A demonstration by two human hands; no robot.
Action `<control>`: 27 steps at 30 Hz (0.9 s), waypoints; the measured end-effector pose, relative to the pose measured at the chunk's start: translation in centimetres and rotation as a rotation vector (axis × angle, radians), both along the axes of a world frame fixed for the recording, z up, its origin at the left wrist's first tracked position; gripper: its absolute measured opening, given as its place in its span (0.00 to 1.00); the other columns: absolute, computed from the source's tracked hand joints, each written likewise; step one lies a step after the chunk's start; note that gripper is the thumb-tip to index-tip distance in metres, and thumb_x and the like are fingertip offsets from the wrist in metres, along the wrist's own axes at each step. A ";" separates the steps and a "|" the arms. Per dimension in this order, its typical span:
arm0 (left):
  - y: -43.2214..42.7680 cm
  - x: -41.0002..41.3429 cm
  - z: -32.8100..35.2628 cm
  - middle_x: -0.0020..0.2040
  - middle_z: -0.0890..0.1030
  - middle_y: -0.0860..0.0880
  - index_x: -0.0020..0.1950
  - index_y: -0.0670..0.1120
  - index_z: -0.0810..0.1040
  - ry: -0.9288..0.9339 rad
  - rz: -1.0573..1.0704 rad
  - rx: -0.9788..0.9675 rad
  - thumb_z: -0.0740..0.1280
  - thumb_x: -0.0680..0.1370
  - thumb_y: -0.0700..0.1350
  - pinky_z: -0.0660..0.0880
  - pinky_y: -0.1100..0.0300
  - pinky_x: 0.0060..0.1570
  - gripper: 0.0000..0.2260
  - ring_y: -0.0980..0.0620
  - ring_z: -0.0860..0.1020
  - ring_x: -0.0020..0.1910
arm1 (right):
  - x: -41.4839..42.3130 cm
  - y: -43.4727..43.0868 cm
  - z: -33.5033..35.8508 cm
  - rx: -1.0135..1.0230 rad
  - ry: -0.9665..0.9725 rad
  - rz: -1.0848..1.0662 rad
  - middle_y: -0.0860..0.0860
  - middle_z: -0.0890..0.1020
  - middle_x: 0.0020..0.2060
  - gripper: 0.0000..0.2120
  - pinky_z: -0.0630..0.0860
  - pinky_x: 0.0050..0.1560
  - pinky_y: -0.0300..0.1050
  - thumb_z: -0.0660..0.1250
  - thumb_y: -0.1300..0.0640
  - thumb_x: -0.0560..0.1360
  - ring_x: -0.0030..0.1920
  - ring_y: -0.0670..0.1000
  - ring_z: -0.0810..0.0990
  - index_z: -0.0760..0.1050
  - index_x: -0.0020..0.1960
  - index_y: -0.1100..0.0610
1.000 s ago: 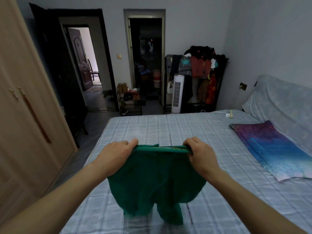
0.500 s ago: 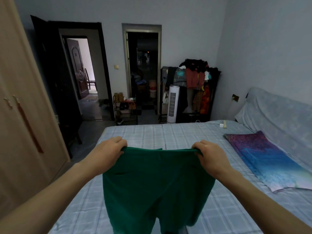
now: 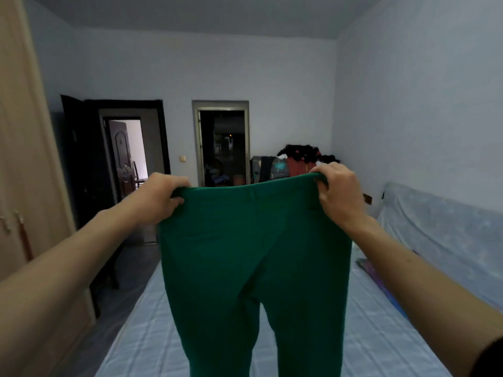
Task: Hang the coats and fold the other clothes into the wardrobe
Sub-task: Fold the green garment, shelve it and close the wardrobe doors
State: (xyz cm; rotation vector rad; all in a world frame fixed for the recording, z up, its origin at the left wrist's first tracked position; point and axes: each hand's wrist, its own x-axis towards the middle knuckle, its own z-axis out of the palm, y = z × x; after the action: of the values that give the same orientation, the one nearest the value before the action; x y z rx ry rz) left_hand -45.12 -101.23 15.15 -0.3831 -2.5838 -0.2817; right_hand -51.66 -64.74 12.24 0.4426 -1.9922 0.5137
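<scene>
1. My left hand (image 3: 160, 198) gripped one corner of the waistband of the green trousers (image 3: 253, 254). The fingers were curled over the top edge, and the cloth was bunched beneath them.
2. My right hand (image 3: 337, 191) gripped the opposite corner, with thumb and fingers folded round the band. It sat a little higher than the left.
3. The waistband ran taut between the two hands and tilted slightly up toward the right. Both my arms were stretched out in front of me.
4. The trousers hung in the air above the bed (image 3: 141, 336). Both legs dropped straight down and out of the bottom of the view, so I could not tell whether the hems touched the sheet.
5. The bed wore a pale checked sheet. A purple-blue patterned cloth (image 3: 381, 281) lay near its right side, partly hidden by my right forearm.
6. The wardrobe (image 3: 21, 159) stood close on my left, well apart from the trousers, with its beige doors closed as far as the view showed.
7. On the far wall a dark door (image 3: 81, 159) stood open at the left, with a second doorway (image 3: 223, 148) beside it.
8. A heap of clothes (image 3: 299, 156) rose just behind the waistband and my right hand, which partly covered it.
</scene>
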 end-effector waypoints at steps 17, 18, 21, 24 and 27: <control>-0.4 0.8 1.8 0.45 0.79 0.49 0.51 0.39 0.80 0.462 -0.195 0.078 0.68 0.74 0.29 0.73 0.58 0.49 0.09 0.50 0.77 0.44 | 1.7 2.2 3.4 -0.051 0.149 0.154 0.57 0.83 0.46 0.06 0.76 0.51 0.47 0.70 0.66 0.75 0.46 0.56 0.79 0.80 0.51 0.63; -0.6 0.8 1.4 0.45 0.79 0.51 0.51 0.40 0.80 0.420 -0.194 0.110 0.69 0.75 0.31 0.73 0.59 0.48 0.08 0.52 0.77 0.43 | 1.5 2.2 3.1 -0.055 0.113 0.166 0.56 0.83 0.46 0.06 0.76 0.51 0.47 0.70 0.65 0.75 0.46 0.55 0.80 0.80 0.51 0.62; -1.2 0.5 0.2 0.42 0.81 0.52 0.49 0.46 0.81 0.260 -0.159 0.213 0.69 0.76 0.36 0.76 0.59 0.41 0.06 0.55 0.79 0.40 | 0.9 2.5 1.9 -0.045 -0.002 0.175 0.54 0.83 0.43 0.05 0.72 0.45 0.37 0.72 0.63 0.74 0.42 0.52 0.79 0.81 0.49 0.59; -1.7 0.0 -1.2 0.40 0.82 0.53 0.46 0.51 0.81 0.162 -0.101 0.292 0.71 0.76 0.39 0.77 0.57 0.39 0.06 0.54 0.80 0.39 | 0.1 2.3 0.6 -0.048 -0.119 0.170 0.50 0.82 0.39 0.03 0.68 0.39 0.30 0.73 0.61 0.73 0.39 0.49 0.78 0.81 0.46 0.57; -1.4 -1.5 -3.2 0.41 0.83 0.52 0.45 0.51 0.83 0.089 0.036 0.350 0.72 0.75 0.43 0.78 0.55 0.45 0.03 0.51 0.81 0.42 | -1.2 1.3 -1.1 -0.071 -0.261 0.137 0.45 0.80 0.35 0.04 0.68 0.34 0.28 0.73 0.59 0.73 0.36 0.42 0.78 0.80 0.42 0.52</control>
State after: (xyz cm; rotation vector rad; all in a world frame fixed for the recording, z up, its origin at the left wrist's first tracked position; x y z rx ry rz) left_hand -46.66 -102.66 11.92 -0.2157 -2.3899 -0.6750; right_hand -52.82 -63.46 11.10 0.4907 -2.1938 0.7587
